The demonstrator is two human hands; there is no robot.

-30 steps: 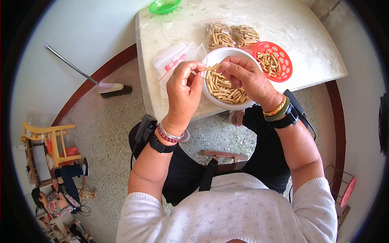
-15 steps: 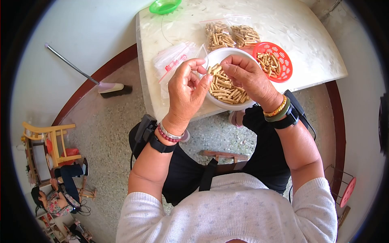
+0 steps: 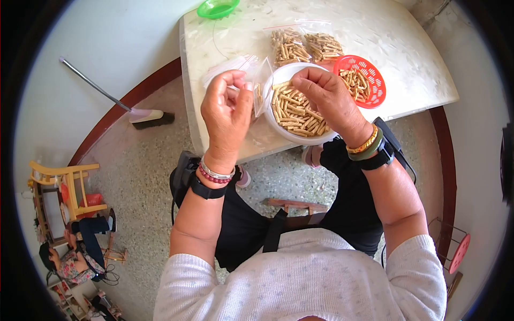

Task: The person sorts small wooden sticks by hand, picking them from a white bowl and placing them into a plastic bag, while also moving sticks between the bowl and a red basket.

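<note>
My left hand point(image 3: 227, 109) is closed on the edge of a clear zip bag point(image 3: 260, 95), which hangs open beside the bowl with a few tan pieces inside. Over the right side of the white bowl point(image 3: 269, 119), my right hand point(image 3: 327, 99) has its thumb and fingers pinched together. A short tan stick point(image 3: 282, 85) shows at those fingertips. Many more tan, dried-looking sticks point(image 3: 297, 115) fill the bowl, which stands at the table's near edge.
Two filled clear bags point(image 3: 289, 47) lie behind the bowl. A red basket point(image 3: 381, 85) holds more sticks at its right. Flat plastic bags point(image 3: 219, 69) lie at left, and a green dish point(image 3: 217, 8) at the back. A broom point(image 3: 147, 116) leans by the wall; another person point(image 3: 80, 262) sits at far left.
My left hand has moved left, away from my right hand, bringing the clear bag beside the bowl. My right hand stays over the bowl, having shifted only slightly.
</note>
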